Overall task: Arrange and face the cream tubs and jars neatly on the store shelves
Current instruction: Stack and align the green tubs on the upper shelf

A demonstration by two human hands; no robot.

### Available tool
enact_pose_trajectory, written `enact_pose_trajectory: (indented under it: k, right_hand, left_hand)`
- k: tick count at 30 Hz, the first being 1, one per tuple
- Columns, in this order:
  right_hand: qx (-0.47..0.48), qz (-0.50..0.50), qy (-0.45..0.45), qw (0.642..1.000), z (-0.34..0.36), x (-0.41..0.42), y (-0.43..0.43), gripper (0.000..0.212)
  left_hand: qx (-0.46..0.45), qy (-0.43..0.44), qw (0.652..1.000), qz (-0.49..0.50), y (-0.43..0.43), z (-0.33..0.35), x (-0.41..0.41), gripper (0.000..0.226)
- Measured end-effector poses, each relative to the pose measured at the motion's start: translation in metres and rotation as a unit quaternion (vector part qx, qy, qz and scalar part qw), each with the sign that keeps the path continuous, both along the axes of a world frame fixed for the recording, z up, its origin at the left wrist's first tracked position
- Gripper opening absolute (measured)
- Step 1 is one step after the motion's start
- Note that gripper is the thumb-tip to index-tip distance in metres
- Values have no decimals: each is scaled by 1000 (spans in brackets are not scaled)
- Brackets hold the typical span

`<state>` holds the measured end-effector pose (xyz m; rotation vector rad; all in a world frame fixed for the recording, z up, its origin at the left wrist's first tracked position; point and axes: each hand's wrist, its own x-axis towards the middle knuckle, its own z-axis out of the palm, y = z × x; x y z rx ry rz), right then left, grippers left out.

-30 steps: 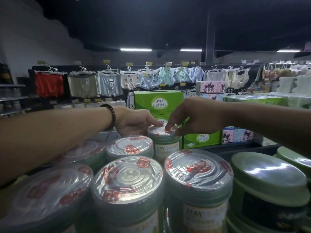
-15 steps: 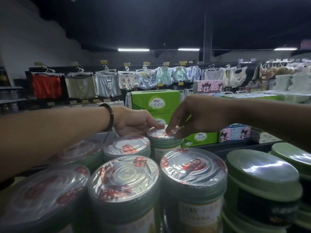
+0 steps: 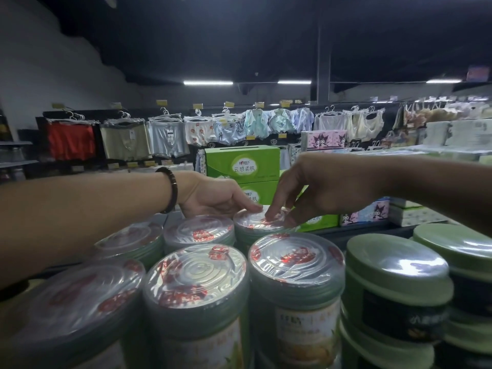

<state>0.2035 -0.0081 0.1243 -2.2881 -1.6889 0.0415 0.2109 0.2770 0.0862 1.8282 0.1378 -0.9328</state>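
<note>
Grey-green jars (image 3: pixel 195 280), clear film lids blotched red, cream labels with orange print. Same on far jar (image 3: pixel 251 224). Pale green tubs (image 3: pixel 396 265), black label band. Bright green boxes (image 3: pixel 242 163), white oval logo. Dark brown bracelet (image 3: pixel 172 190). Hanging: red shorts (image 3: pixel 70 141), beige shorts (image 3: pixel 123 145), grey shorts (image 3: pixel 166 138). Pink-lilac cartoon boxes (image 3: pixel 326 139), black figure. Yellow price tags (image 3: pixel 161 102).

Dark beaded bracelet (image 3: pixel 171 190), left wrist
</note>
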Motion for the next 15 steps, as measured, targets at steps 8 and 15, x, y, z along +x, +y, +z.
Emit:
enact_pose_trajectory:
  k: [8, 15]
  right_hand:
    - [7, -1, 7, 1000, -1, -7, -6, 26]
    - [5, -5, 15, 1000, -2, -11, -9, 25]
  left_hand:
    - [7, -8, 1000, 18, -3, -2, -2, 37]
    - [15, -11, 1000, 10, -8, 1, -10, 34]
